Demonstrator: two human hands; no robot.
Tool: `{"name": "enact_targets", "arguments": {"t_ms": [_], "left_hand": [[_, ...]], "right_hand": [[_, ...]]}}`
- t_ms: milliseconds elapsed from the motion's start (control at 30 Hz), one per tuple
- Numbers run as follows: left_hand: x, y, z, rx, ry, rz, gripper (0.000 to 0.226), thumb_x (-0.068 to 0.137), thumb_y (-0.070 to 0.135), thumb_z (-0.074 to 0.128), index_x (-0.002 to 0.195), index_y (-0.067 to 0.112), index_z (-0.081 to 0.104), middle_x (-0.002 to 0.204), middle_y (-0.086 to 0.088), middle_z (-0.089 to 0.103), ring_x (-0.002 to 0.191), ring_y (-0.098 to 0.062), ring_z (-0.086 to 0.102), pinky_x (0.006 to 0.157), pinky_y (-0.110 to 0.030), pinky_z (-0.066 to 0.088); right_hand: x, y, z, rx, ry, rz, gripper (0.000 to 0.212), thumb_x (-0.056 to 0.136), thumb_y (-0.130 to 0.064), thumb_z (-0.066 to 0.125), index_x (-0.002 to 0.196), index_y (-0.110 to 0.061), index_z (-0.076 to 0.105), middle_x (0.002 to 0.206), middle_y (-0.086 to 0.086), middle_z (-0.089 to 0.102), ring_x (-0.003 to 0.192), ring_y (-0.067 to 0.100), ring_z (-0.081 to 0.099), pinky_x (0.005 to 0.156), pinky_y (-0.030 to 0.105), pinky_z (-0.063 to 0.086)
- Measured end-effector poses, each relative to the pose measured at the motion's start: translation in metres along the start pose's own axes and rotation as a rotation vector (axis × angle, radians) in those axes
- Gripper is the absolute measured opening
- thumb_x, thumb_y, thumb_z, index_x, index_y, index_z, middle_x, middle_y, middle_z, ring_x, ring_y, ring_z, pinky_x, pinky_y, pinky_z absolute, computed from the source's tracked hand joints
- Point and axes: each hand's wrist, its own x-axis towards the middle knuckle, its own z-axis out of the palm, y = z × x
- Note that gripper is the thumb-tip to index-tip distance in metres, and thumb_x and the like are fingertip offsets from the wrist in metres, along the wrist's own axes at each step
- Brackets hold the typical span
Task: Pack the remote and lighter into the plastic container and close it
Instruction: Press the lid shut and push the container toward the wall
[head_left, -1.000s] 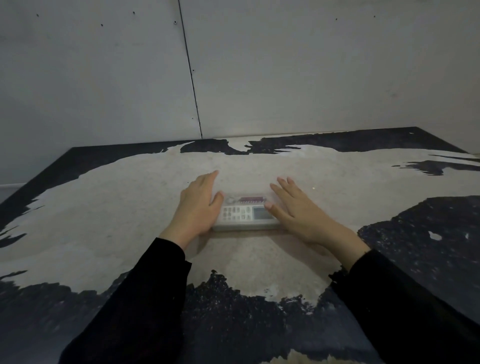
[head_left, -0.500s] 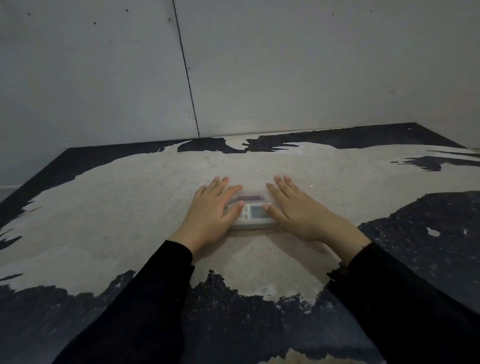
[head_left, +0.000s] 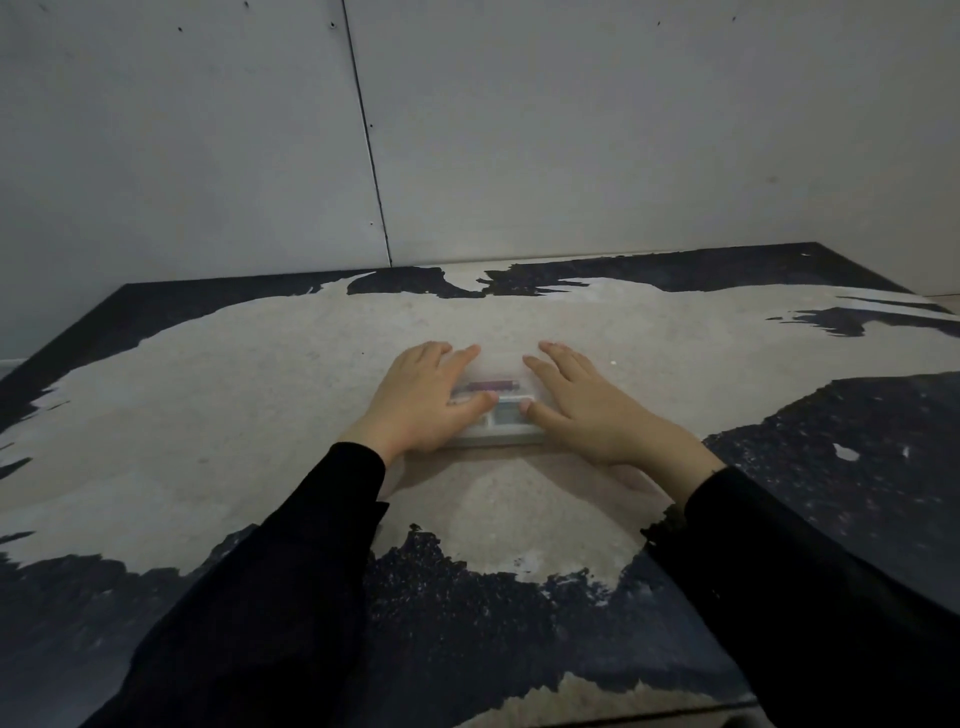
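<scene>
A clear plastic container (head_left: 501, 439) lies on the table with its lid down. Through the lid I see a dark red lighter (head_left: 491, 385) along the far side and part of a white remote (head_left: 505, 413) with its small screen nearer me. My left hand (head_left: 421, 405) lies flat on the left half of the lid, fingers spread. My right hand (head_left: 587, 410) lies flat on the right half the same way. The two thumbs nearly meet over the remote. The hands hide most of the container.
The table (head_left: 234, 405) has a worn pale middle and dark patches at the edges. A grey panelled wall (head_left: 571, 130) stands right behind it. My black sleeves (head_left: 291, 571) reach in from the near edge.
My left hand has slid from the container's left end onto the lid. Both hands have moved closer together and now cover more of the remote.
</scene>
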Motion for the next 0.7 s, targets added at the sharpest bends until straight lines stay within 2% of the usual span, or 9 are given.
{"name": "enact_targets", "arguments": {"t_ms": [133,300,400,500,600,700], "left_hand": [[0.004,-0.004,-0.001,-0.034,0.004,0.023,0.09,0.065,0.074,0.019,0.14,0.027,0.034,0.134,-0.01,0.047,0.124,-0.027,0.038,0.105,-0.039,0.025],[0.003,-0.005,0.001,-0.075,0.03,0.026,0.084,0.067,0.07,0.019,0.137,0.028,0.038,0.126,-0.009,0.05,0.118,-0.027,0.041,0.102,-0.038,0.027],[0.006,-0.007,0.002,-0.288,0.083,-0.025,0.072,0.071,0.056,0.032,0.133,0.024,0.048,0.128,-0.01,0.053,0.12,-0.027,0.043,0.104,-0.034,0.027],[0.003,-0.005,0.003,-0.518,0.189,-0.113,0.041,0.083,0.026,0.053,0.122,0.015,0.059,0.13,-0.01,0.057,0.124,-0.025,0.047,0.11,-0.034,0.03],[0.0,-0.003,0.005,-0.645,0.261,-0.175,0.032,0.082,0.014,0.061,0.114,0.012,0.065,0.128,-0.009,0.061,0.123,-0.022,0.05,0.112,-0.038,0.032],[-0.002,-0.001,0.004,-0.693,0.277,-0.209,0.027,0.083,0.012,0.059,0.109,0.012,0.067,0.125,-0.01,0.063,0.121,-0.021,0.053,0.111,-0.038,0.034]], "right_hand": [[0.011,-0.01,-0.011,-0.147,0.03,0.018,0.063,0.092,-0.045,0.043,0.146,-0.017,0.026,0.151,0.015,0.028,0.138,0.032,0.027,0.115,0.041,0.021],[0.033,-0.019,0.003,-0.128,0.008,-0.018,0.059,0.095,-0.041,0.033,0.148,-0.016,0.022,0.157,0.013,0.021,0.146,0.027,0.016,0.119,0.042,0.012],[0.037,-0.013,0.004,-0.058,0.037,-0.021,0.07,0.082,-0.05,0.026,0.145,-0.019,0.03,0.153,0.01,0.034,0.141,0.026,0.026,0.115,0.041,0.019],[0.038,-0.012,0.002,0.053,0.074,-0.002,0.08,0.073,-0.059,0.027,0.141,-0.019,0.039,0.147,0.007,0.043,0.134,0.026,0.035,0.112,0.042,0.025],[0.039,-0.01,0.005,0.063,0.092,-0.011,0.062,0.087,-0.047,0.047,0.14,-0.015,0.042,0.146,0.011,0.045,0.134,0.028,0.037,0.113,0.04,0.026],[0.032,-0.011,0.005,0.242,0.266,0.005,0.046,0.092,-0.035,0.053,0.13,-0.01,0.054,0.137,0.012,0.052,0.129,0.025,0.044,0.109,0.033,0.029]]}}
